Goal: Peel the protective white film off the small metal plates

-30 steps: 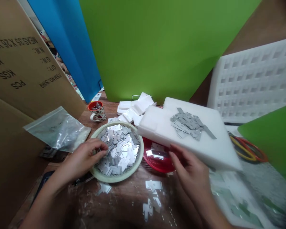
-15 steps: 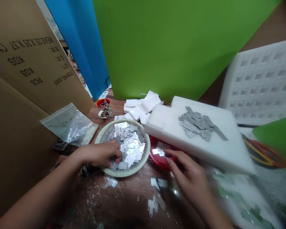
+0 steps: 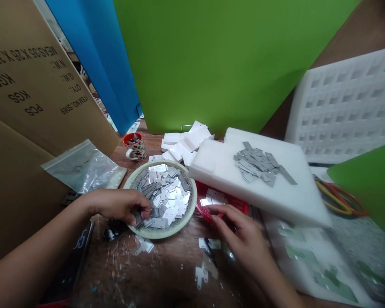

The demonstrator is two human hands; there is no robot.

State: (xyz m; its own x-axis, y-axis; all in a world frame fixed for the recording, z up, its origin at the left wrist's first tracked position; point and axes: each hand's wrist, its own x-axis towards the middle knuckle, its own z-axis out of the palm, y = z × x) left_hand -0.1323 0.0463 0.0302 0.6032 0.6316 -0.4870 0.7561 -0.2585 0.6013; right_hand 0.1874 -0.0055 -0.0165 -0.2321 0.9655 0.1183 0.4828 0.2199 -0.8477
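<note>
Small flat silvery metal plates (image 3: 168, 194) lie heaped in a round pale-rimmed dish (image 3: 160, 233) at the near left of a scratched brown wooden table (image 3: 131, 273). The rim keeps the loose pieces together. The left hand (image 3: 115, 205) reaches in over the dish's near-left edge, with thumb and fingers drawn narrow on a few plates at the edge of the heap. Whether they are lifted clear cannot be told.

The right hand (image 3: 244, 241) lies flat and loose to the right, with nothing between its fingers. Its fingertips touch the near rim of a red plastic mesh basket (image 3: 224, 204), which holds a few more bright plates. A thick white foam slab (image 3: 288, 192) rests partly over that basket, so it sits tilted. On it lies a pile of duller grey metal strips (image 3: 259, 164), kept apart from the dish.

A few stray cut plates (image 3: 207, 267) lie on the table between the two hands. Farther off stand a red-rimmed patterned mug (image 3: 135, 147) and a cluster of small white foam blocks (image 3: 184, 143). A clear zip bag (image 3: 83, 167) leans by a brown cardboard box (image 3: 35, 90) on the left. A white foam grid tray (image 3: 346, 107) stands at the far right, with coloured rubber bands (image 3: 338, 200) below it.
</note>
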